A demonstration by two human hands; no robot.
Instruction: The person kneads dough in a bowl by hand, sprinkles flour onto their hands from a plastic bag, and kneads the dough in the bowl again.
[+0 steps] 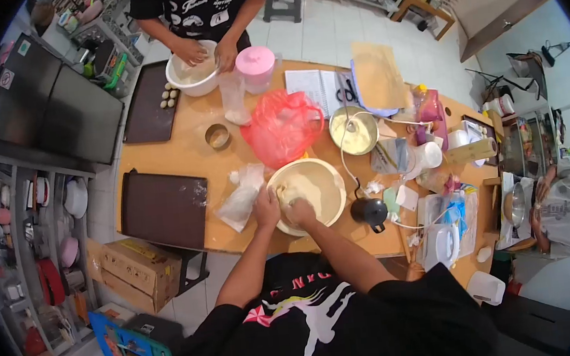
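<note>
A cream-coloured bowl (337, 175) with pale, floury dough (293, 189) in it stands at the table's near edge. My left hand (266, 207) is closed over the bowl's left rim, its fingertips against the inside wall. My right hand (300, 211) reaches into the bowl, its fingers curled into the dough and partly hidden by it. Directly behind the bowl sits a red plastic bag (280, 127). A clear plastic bag with white powder (242, 199) lies left of my left hand.
A dark baking tray (164, 210) lies left; another tray (144, 109) holds several small dough balls. Opposite, a person works in a white bowl (195, 87). A metal bowl of creamy mix (354, 130), a black pitcher (368, 212) and a white cable stand right. Another person is at far right.
</note>
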